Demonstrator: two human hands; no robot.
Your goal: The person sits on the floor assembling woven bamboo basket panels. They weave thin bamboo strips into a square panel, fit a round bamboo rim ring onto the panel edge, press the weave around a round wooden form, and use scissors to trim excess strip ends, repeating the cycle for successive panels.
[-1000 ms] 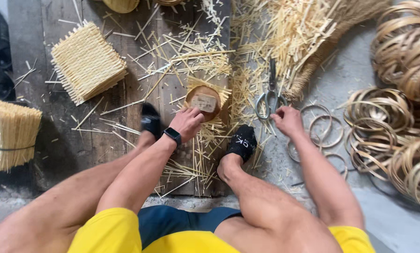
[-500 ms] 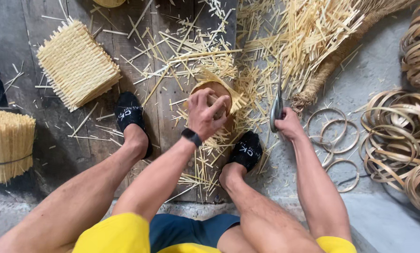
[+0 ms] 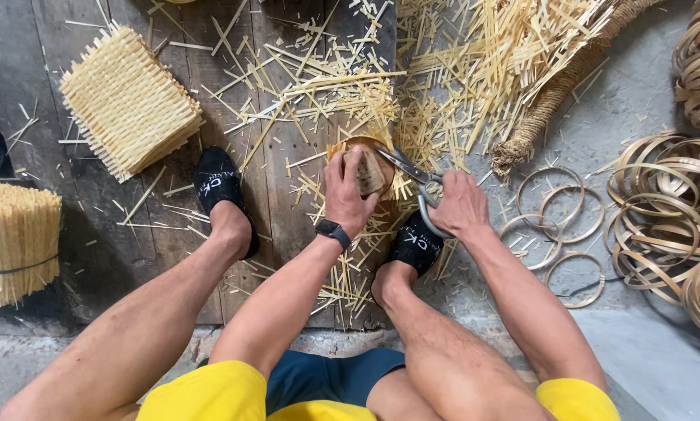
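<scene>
Head view | left hand [image 3: 348, 191] grips small woven basket [image 3: 368, 168] | right hand [image 3: 460, 204] holds scissors [image 3: 414, 178] at basket rim

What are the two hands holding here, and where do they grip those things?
The left hand presses on top of a small woven basket. The right hand holds scissors by the handle loops, blades pointing at the basket's rim.

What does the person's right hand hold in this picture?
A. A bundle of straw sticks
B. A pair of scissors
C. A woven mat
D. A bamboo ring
B: the right hand grips the handles of the scissors, their blades pointing at the small woven piece that the left hand holds.
</scene>
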